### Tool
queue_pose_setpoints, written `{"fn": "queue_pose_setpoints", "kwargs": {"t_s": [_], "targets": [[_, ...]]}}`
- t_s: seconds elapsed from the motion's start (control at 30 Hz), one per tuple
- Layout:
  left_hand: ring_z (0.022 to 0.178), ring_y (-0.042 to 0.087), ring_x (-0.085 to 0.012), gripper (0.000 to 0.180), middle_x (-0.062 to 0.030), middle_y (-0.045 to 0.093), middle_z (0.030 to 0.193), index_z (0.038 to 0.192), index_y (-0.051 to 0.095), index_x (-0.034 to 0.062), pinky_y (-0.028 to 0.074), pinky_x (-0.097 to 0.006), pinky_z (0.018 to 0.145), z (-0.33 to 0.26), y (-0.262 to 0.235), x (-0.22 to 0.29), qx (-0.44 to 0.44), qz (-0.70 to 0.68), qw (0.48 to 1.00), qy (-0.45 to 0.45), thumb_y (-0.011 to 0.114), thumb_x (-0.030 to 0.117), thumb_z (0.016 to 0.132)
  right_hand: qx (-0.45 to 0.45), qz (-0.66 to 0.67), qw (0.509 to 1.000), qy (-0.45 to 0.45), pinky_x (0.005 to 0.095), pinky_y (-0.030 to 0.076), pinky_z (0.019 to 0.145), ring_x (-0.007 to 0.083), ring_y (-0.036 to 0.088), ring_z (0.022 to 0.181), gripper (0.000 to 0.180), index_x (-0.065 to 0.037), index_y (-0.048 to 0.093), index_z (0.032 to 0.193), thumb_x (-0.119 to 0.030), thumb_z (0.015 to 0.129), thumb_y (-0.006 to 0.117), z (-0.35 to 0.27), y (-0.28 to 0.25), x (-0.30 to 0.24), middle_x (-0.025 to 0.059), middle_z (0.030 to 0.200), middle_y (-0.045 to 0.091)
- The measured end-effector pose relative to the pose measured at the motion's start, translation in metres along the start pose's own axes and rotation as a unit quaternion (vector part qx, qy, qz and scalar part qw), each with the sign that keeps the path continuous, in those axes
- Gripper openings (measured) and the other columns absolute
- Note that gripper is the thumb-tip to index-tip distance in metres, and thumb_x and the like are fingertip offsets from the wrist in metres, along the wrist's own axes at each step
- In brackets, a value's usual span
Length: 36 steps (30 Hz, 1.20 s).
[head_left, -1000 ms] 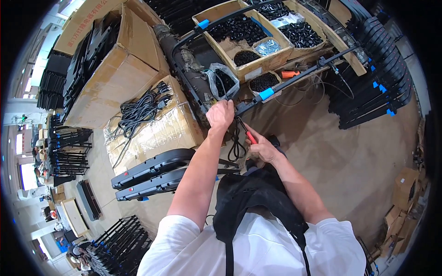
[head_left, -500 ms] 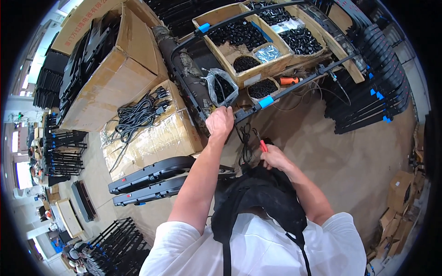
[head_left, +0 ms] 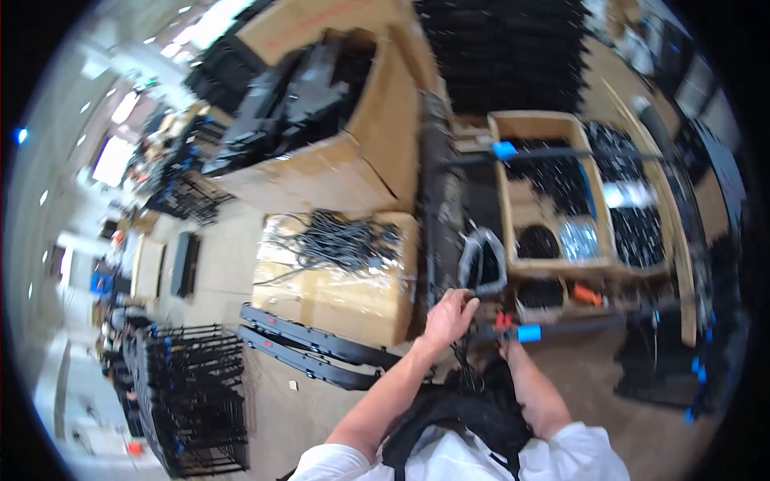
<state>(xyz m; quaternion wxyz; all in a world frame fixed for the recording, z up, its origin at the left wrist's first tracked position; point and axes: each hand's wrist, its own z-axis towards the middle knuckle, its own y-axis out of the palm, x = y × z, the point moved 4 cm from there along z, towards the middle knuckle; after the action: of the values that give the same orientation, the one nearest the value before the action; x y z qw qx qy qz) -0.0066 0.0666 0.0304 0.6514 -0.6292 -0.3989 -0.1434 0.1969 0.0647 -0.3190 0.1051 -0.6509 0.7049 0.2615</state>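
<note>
We see matt brown corrugated cardboard in the big box (head_left: 353, 172) at the bench's far left corner. The smaller carton (head_left: 345, 293) beside it is wrapped in glossy clear plastic film, with matt black rubbery cables (head_left: 341, 240) on top. The black bar (head_left: 553, 327) looks like painted metal with a blue plastic sleeve (head_left: 529, 333). The divided tray (head_left: 507, 200) looks like raw wood or board.

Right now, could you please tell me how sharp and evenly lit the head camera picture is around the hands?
Head view: motion blur smears the whole frame, so the left hand on the black bar looks soft; the right hand is largely hidden beneath that bar; bright windows wash out the upper left; fisheye bends the cardboard boxes toward the rim.
</note>
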Motion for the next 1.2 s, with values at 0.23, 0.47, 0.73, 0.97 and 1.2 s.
{"fn": "queue_pose_setpoints", "kwargs": {"t_s": [0.23, 0.47, 0.73, 0.97, 1.2], "targets": [[0.116, 0.062, -0.0396, 0.038, -0.0179, 0.068, 0.121, 0.127, 0.069, 0.0083, 0.049, -0.05, 0.103, 0.123, -0.246, 0.109, 0.444, 0.197, 0.858, 0.166, 0.077, 0.011, 0.089, -0.15, -0.213, 0.965, -0.012, 0.0437, 0.058, 0.07, 0.0261, 0.07, 0.079, 0.014, -0.009, 0.074, 0.106, -0.015, 0.094, 0.076, -0.022, -0.013, -0.07, 0.0106, 0.104, 0.077], [0.14, 0.054, -0.0335, 0.053, -0.0119, 0.062, 0.147, 0.144, 0.062, 0.0134, 0.042, -0.046, 0.115, 0.225, -0.354, 0.128, 0.368, 0.433, 0.807, 0.158, 0.075, 0.017, 0.092, -0.172, -0.526, 0.832, -0.015, 0.0308, 0.051, 0.067, 0.0109, 0.063, 0.075, 0.023, -0.006, 0.077, 0.111, -0.022, 0.097, 0.071, -0.184, -0.074, -0.183, 0.0004, 0.092, 0.075], [0.124, 0.069, -0.0307, 0.04, -0.0113, 0.075, 0.128, 0.13, 0.071, 0.0095, 0.053, -0.042, 0.105, 0.205, -0.365, 0.15, 0.508, 0.308, 0.766, 0.245, 0.064, 0.0, 0.092, -0.384, -0.519, 0.754, -0.119, 0.0315, 0.056, 0.088, 0.0105, 0.069, 0.094, 0.04, -0.006, 0.075, 0.13, -0.032, 0.1, 0.071, -0.294, 0.014, -0.371, 0.0039, 0.108, 0.079], [0.114, 0.074, -0.0366, 0.033, -0.0116, 0.079, 0.111, 0.112, 0.076, 0.0049, 0.059, -0.046, 0.096, 0.081, -0.289, 0.203, 0.541, 0.254, 0.703, 0.386, 0.065, -0.011, 0.085, -0.432, -0.187, 0.844, -0.255, 0.0339, 0.056, 0.081, 0.0193, 0.072, 0.098, 0.054, 0.001, 0.065, 0.134, -0.046, 0.109, 0.056, -0.314, 0.253, -0.484, 0.0101, 0.112, 0.076], [0.136, 0.062, -0.0263, 0.043, -0.0084, 0.067, 0.143, 0.131, 0.073, 0.013, 0.048, -0.045, 0.114, -0.024, -0.139, 0.175, 0.193, 0.166, 0.89, 0.379, 0.065, 0.007, 0.09, -0.406, -0.015, 0.884, -0.232, 0.0382, 0.057, 0.097, 0.023, 0.071, 0.111, 0.034, -0.001, 0.062, 0.135, -0.022, 0.108, 0.063, -0.31, 0.271, -0.451, 0.0108, 0.125, 0.072]]}}
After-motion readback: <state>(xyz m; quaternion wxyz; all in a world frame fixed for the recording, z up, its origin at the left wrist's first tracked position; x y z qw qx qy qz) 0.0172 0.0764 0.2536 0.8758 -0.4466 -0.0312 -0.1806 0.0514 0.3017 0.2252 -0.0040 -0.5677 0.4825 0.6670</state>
